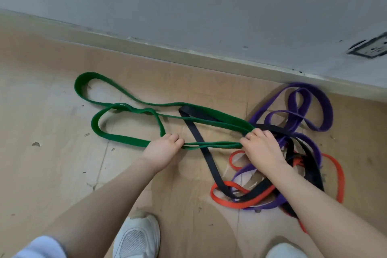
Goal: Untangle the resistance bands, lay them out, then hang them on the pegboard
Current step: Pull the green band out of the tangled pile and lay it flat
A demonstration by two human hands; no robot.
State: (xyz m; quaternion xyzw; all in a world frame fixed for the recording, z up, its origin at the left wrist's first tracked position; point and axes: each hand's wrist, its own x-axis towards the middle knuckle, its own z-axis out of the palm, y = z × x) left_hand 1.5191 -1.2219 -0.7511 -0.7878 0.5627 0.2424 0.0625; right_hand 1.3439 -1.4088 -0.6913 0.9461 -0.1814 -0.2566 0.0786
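Observation:
Several resistance bands lie on a wooden floor. The green band (pixel 117 136) spreads out to the left in long loops. My left hand (pixel 165 146) grips a stretch of it, and my right hand (pixel 259 144) grips the same green band further right, so a short length runs taut between them. A black band (pixel 207 159) crosses under that length. The purple band (pixel 310 107) and the red band (pixel 230 199) are tangled with the black one in a heap under and around my right hand. No pegboard is in view.
A grey wall with a skirting board (pixel 188 56) runs across behind the bands. A wall socket (pixel 370 47) sits at the far right. My white shoes (pixel 138 236) stand at the bottom edge. Small debris dots the floor (pixel 52 111).

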